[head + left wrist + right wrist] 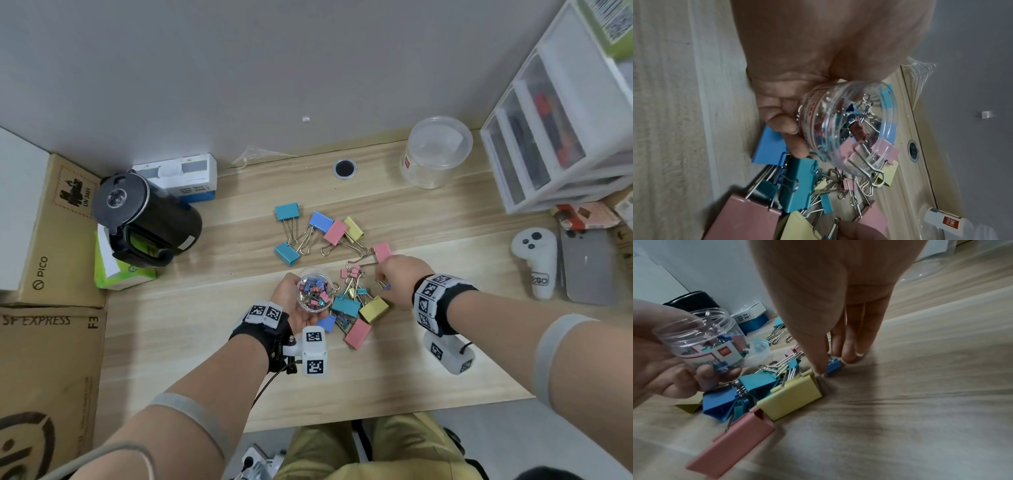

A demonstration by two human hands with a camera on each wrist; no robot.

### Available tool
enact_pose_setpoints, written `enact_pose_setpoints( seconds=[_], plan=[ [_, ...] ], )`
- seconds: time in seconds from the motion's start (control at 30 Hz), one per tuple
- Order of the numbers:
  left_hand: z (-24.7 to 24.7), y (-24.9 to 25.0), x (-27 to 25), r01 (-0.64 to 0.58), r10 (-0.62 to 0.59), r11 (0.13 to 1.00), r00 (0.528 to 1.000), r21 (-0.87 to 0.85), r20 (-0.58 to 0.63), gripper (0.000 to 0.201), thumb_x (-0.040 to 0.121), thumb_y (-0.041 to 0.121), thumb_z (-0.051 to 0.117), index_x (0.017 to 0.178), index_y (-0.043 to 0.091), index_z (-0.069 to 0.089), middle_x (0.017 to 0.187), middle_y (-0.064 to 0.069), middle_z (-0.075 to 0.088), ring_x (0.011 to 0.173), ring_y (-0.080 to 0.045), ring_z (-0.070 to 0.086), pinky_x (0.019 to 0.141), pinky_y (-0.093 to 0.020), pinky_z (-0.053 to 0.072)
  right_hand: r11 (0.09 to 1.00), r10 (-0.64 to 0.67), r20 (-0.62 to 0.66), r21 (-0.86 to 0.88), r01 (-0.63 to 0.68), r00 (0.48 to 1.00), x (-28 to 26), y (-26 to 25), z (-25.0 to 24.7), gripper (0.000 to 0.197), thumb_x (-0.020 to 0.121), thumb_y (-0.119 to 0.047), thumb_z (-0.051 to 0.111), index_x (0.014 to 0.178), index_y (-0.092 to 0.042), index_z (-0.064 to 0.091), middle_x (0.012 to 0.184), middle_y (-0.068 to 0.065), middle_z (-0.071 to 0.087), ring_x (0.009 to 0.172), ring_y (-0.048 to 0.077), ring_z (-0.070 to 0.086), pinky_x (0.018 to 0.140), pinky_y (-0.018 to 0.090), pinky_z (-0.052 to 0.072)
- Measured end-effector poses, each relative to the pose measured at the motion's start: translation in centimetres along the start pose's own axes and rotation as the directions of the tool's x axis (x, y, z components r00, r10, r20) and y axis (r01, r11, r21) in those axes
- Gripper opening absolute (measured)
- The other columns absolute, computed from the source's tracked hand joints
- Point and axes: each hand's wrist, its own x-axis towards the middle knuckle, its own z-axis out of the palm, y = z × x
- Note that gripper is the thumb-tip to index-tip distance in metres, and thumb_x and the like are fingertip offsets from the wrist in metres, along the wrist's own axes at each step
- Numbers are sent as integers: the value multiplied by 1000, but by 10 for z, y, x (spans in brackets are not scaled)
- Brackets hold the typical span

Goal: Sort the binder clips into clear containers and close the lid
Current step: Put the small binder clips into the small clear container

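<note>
Sensibly, the left hand (295,301) clamps its grip round the open small jar (314,290), mouth beside the clip pile (356,301) for short drops; the right hand (399,272) pinches a small blue clip (834,367) on the bench (428,349) beside that pile.

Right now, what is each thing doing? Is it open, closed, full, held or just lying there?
Small clear jar: lid off, partly filled with small clips, held in the left hand.
Small blue clip: on the table, pinched by the right hand.
Big clips: loose on the table, not sorted.
Large clear container: lid on, standing upright.
</note>
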Motion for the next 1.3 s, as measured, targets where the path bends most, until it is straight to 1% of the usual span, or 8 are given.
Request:
enact_pose_setpoints(
  seconds=[0.2,0.33,0.4,0.57,0.67,0.8,1.03,1.3],
  plan=[
    [-5,-4,-2,-5,5,1000,1000,-3,11,49,91,34,32,95,4,70,76,-13,70,56,-27,62,50,-25,34,1000,29,26,8,-29,999,3,-1,1,30,84,-29,66,113,-20,62,111,4,66,97,26,63,82,35,55],
    [-6,-2,-5,-15,15,1000,1000,-11,-4,49,93,36,32,91,3,69,71,-13,70,55,-28,62,49,-25,34,979,67,-16,196,-63,998,1,-4,-6,43,80,-38,73,114,-13,63,112,5,59,99,24,60,85,32,52],
    [-7,0,-7,-22,22,1000,1000,-13,-2,49,92,36,32,91,4,68,70,-13,70,55,-27,61,50,-25,33,962,70,-40,267,-56,997,4,-8,-11,34,77,-27,75,105,-11,66,110,4,51,98,23,57,85,29,49],
    [-14,3,-9,-25,24,999,1000,-39,-3,46,91,35,34,91,4,68,71,-13,70,58,-28,60,49,-24,35,962,36,-32,273,-26,999,18,-24,-21,14,89,-6,48,96,-3,60,97,15,59,93,33,59,75,29,42],
    [-21,2,-9,-20,20,999,1000,-51,-5,45,89,35,35,96,3,67,73,-13,68,57,-28,60,48,-23,36,967,28,-63,254,-11,998,20,-33,-16,20,86,-25,55,101,-14,48,86,4,57,77,24,55,63,30,39],
    [-28,2,-12,-16,17,998,1000,-61,10,46,91,35,33,92,3,67,70,-13,67,60,-28,59,55,-28,32,998,-16,-102,61,22,995,24,-40,-6,43,83,-49,63,108,-18,45,80,-5,51,81,21,50,63,31,41],
    [-34,2,-12,8,-8,997,1000,-71,7,45,89,34,35,95,4,67,82,-14,65,60,-28,60,56,-27,33,998,14,-40,56,-12,999,28,-41,-4,33,95,-41,55,109,-12,52,83,0,62,75,22,54,63,30,41],
    [-32,5,-13,-5,7,995,1000,-99,13,44,89,34,36,92,4,68,74,-13,69,60,-30,60,57,-28,33,971,83,-35,229,-73,996,29,-41,-17,21,94,-33,42,96,-13,46,78,5,58,69,22,54,56,32,41]
  ],
)
